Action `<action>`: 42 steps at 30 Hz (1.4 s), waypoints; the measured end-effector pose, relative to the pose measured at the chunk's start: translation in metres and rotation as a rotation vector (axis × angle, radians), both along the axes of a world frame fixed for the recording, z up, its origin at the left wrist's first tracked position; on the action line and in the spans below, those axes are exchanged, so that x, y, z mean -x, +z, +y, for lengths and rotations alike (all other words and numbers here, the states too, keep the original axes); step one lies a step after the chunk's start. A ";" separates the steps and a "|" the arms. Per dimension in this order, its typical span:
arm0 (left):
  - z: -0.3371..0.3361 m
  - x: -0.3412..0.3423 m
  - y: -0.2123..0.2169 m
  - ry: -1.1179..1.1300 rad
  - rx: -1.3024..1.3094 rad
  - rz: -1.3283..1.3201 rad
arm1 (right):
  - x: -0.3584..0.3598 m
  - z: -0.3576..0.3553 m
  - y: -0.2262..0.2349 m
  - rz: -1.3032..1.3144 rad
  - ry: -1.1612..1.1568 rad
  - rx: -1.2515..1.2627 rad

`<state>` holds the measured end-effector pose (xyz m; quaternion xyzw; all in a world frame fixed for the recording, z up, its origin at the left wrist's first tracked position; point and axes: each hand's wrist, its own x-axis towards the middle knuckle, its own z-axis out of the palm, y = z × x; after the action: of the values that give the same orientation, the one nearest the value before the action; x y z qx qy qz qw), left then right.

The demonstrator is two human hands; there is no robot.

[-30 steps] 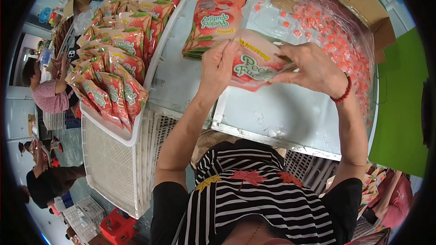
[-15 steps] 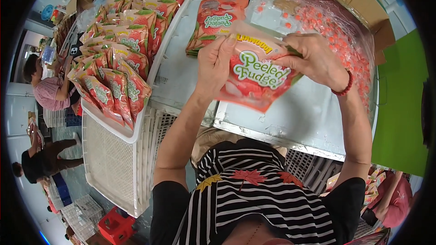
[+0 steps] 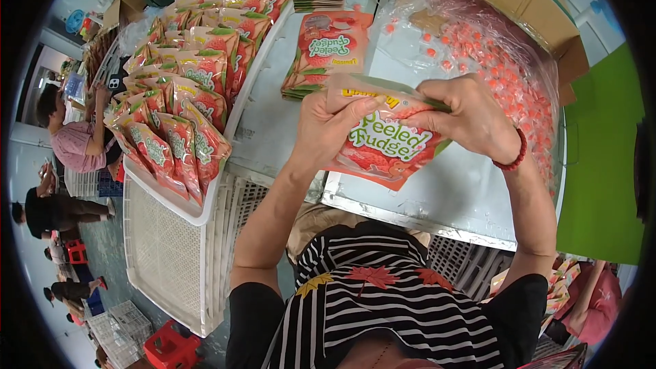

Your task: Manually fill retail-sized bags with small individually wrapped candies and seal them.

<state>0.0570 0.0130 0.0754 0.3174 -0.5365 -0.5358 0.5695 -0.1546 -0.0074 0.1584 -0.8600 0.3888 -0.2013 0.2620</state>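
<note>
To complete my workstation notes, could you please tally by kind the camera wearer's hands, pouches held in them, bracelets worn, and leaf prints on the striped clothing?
Left hand and right hand: 2
Held pouch: 1
Red bracelet: 1
Leaf prints: 3
Total: 7

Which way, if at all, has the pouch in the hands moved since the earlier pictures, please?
Yes: the held pouch has come nearer, its lower edge now closer to the near edge of the table.
</note>
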 end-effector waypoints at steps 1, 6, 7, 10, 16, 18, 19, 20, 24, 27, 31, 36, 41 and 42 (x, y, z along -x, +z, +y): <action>0.000 -0.002 -0.001 0.004 0.000 0.002 | 0.000 0.001 0.002 0.102 0.022 0.006; 0.000 -0.004 -0.002 0.052 -0.020 0.006 | 0.001 -0.001 -0.011 -0.062 -0.029 -0.046; 0.001 -0.006 -0.003 0.056 -0.020 0.006 | 0.002 -0.001 -0.013 -0.112 -0.027 -0.065; 0.004 -0.014 -0.005 0.056 -0.049 0.055 | 0.001 0.002 -0.009 -0.020 -0.018 -0.202; 0.005 -0.017 -0.008 0.058 -0.077 0.046 | -0.006 0.001 -0.016 -0.036 0.043 -0.119; 0.001 -0.015 -0.012 0.022 0.179 -0.213 | -0.016 0.001 -0.013 0.011 0.074 -0.041; 0.001 -0.013 -0.012 0.023 0.178 -0.212 | -0.022 0.000 -0.011 0.056 0.105 0.038; 0.002 -0.011 -0.011 0.052 0.191 -0.262 | -0.025 0.000 -0.013 0.057 0.103 0.037; 0.009 -0.014 -0.005 0.095 0.178 -0.293 | -0.033 0.001 -0.016 0.055 0.100 0.050; 0.011 -0.020 -0.008 0.095 0.153 -0.354 | -0.033 0.003 -0.013 0.049 0.115 0.005; 0.013 -0.033 0.003 0.080 -0.094 -0.118 | -0.021 0.006 -0.024 0.075 0.133 0.036; 0.012 -0.039 -0.008 0.077 0.010 -0.098 | -0.026 0.011 -0.024 0.058 0.104 0.058; 0.014 -0.059 -0.008 0.052 -0.134 -0.040 | -0.017 0.017 -0.030 0.033 0.067 -0.007; 0.014 -0.061 -0.009 0.031 -0.145 -0.060 | -0.017 0.017 -0.031 0.032 0.072 -0.005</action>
<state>0.1179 0.0270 0.0668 0.3819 -0.5079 -0.5549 0.5369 -0.1379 0.0101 0.1277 -0.8758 0.3623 -0.1772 0.2652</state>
